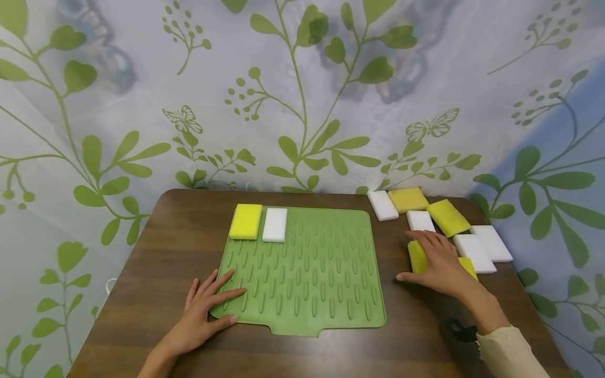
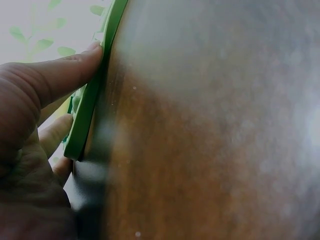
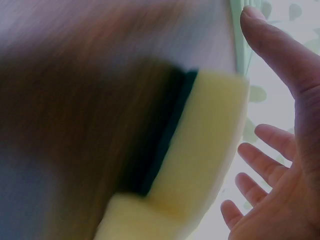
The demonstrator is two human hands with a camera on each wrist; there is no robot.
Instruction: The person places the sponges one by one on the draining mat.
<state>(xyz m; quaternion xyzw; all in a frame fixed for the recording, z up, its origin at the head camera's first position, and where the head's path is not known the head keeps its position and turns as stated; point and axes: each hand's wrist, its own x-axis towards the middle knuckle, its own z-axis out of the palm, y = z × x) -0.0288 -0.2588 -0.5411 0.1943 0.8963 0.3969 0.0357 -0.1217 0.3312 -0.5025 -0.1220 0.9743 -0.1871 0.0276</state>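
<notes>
A green ridged mat [image 1: 312, 323] lies on the table. My left hand [image 1: 198, 317] rests on its lower left corner with fingers spread, the thumb at its front edge. On the mat's top left sit a yellow sponge [image 1: 246, 221] and, beside it, a white sponge block [image 1: 274, 225]. Over on the right, my right hand [image 1: 439, 268] hovers above yellow sponges [image 1: 417, 257], thumb and fingers apart. The right wrist view shows a yellow sponge [image 3: 205, 140] with a dark green scouring layer on its underside, and the hand appears clear of it.
Behind my right hand lie several more blocks, among them a yellow sponge [image 1: 448, 218], another yellow one [image 1: 408, 200] and white ones [image 1: 475, 253]. Brown tabletop [image 1: 331, 357] surrounds the mat. A leaf-patterned curtain [image 1: 302, 105] hangs along the table's back edge.
</notes>
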